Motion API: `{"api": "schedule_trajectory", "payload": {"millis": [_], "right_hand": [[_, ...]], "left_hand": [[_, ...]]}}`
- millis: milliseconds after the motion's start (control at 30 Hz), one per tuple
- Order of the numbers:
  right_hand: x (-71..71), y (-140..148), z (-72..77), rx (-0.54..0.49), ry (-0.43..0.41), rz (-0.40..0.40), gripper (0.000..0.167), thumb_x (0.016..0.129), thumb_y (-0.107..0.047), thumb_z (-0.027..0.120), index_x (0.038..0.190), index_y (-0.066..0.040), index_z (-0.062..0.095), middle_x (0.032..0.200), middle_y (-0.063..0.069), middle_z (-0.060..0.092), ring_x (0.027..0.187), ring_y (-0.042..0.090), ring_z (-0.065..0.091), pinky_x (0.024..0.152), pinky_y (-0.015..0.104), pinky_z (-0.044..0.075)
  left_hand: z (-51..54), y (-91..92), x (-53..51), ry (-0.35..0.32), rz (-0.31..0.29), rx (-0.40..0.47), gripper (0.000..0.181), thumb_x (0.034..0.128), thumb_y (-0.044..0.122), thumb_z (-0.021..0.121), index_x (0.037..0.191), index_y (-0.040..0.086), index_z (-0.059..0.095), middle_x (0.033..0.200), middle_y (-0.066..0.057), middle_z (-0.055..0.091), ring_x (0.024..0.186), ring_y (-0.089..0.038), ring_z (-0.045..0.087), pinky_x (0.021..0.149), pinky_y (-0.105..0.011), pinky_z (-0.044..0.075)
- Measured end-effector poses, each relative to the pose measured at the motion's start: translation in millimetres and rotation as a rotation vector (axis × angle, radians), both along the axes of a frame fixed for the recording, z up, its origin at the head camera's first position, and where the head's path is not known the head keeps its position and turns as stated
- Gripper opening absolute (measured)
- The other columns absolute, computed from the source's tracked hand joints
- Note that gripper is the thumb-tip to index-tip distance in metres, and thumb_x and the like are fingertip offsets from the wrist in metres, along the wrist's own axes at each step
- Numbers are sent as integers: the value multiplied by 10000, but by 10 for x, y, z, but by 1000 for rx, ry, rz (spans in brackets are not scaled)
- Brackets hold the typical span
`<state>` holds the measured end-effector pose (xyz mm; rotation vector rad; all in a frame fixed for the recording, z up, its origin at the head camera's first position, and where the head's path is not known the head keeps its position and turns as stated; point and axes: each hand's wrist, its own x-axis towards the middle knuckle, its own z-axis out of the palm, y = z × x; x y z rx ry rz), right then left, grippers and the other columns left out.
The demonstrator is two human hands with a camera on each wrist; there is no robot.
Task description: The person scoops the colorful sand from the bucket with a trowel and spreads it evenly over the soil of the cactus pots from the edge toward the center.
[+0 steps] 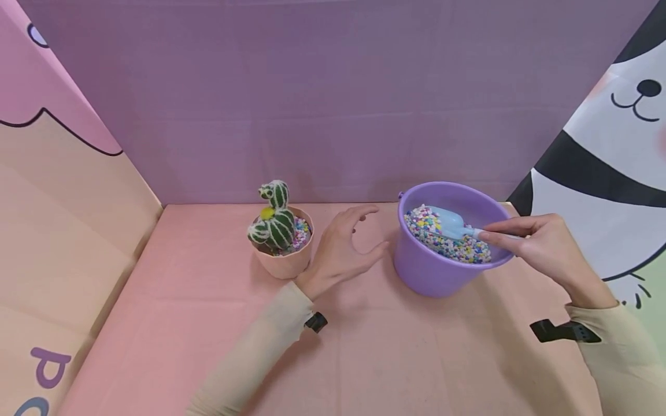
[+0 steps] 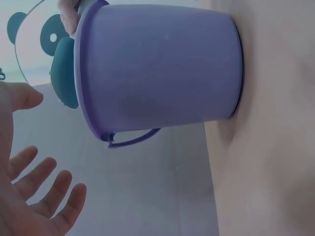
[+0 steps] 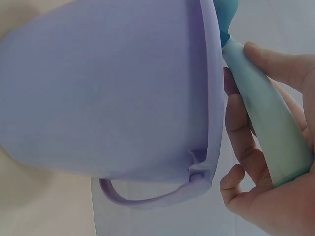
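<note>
My right hand (image 1: 546, 245) grips the handle of a light blue scoop (image 1: 448, 222), which carries multicoloured beads at the mouth of a purple bucket (image 1: 434, 277). More beads (image 1: 463, 249) lie inside the bucket. In the right wrist view the fingers and thumb hold the thick scoop handle (image 3: 268, 113) beside the rim. My left hand (image 1: 340, 248) is held with fingers apart and nothing in it, between the bucket and a pink pot (image 1: 285, 266). In that pot stands a green knitted cactus (image 1: 280, 228) with a yellow flower, with beads around it.
A pink cloth (image 1: 385, 358) covers the table, and a purple backdrop (image 1: 333, 104) rises behind it. A panda-print cloth (image 1: 567, 202) hangs on the right, and a printed cloth (image 1: 57, 231) on the left. The bucket's handle (image 2: 135, 140) hangs down at its side.
</note>
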<state>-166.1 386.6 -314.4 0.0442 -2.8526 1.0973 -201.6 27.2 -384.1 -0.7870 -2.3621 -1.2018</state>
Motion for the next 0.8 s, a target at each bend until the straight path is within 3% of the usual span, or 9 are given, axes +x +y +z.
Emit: {"api": "schedule_trajectory", "payload": {"millis": [400, 633, 800], "right_hand": [[-37, -109, 50, -11, -3, 28, 391, 908, -402, 860, 1171, -113, 835, 853, -238, 793, 941, -108, 635, 741, 125, 514], [-54, -194, 76, -20, 2, 41, 393, 895, -409, 872, 1165, -125, 840, 884, -262, 790, 998, -130, 619, 767, 95, 505], [-49, -243, 86, -48, -4, 45, 380, 896, -398, 874, 1158, -124, 841, 896, -251, 796, 1003, -108, 631, 775, 101, 509]], "left_hand": [[108, -242, 52, 90, -50, 7, 693, 806, 330, 798, 1440, 129, 605, 1389, -32, 685, 1252, -225, 623, 1023, -401, 535], [184, -344, 109, 113, -38, 36, 698, 757, 351, 791, 1405, 139, 640, 1406, -26, 690, 1262, -221, 640, 955, -441, 567], [233, -409, 147, 139, -29, 41, 665, 770, 354, 789, 1390, 152, 654, 1436, -3, 678, 1291, -206, 634, 950, -402, 563]]}}
